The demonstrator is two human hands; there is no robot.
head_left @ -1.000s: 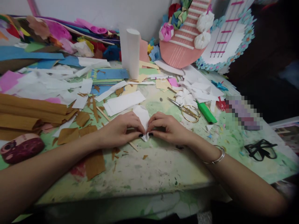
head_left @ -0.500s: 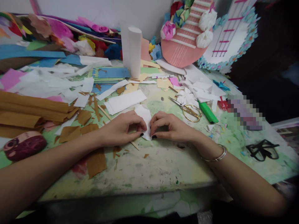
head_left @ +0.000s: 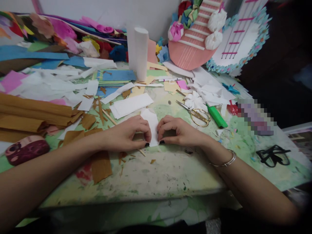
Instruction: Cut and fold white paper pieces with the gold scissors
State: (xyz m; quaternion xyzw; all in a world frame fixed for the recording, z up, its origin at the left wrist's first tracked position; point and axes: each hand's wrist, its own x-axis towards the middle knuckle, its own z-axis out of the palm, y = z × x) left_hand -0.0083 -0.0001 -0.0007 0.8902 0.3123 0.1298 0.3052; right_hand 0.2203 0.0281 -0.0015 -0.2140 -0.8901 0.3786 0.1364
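A small piece of white paper lies on the paint-stained green table, pinched from both sides. My left hand grips its left edge with curled fingers. From the right, my right hand holds the other edge, fingertips pressed down near the paper's lower end. A silver bangle circles my right wrist. A thin wooden stick runs under my left hand.
Gold-handled scissors and a green marker lie right of my hands. A white paper roll stands behind. Brown crepe paper and scraps cover the left. Pink and white guitar-shaped crafts lean at the back. Black glasses rest at the right.
My fingertips have moved slightly apart, and the white paper between them lies wider and flatter than before. Both hands stay in the same spot.
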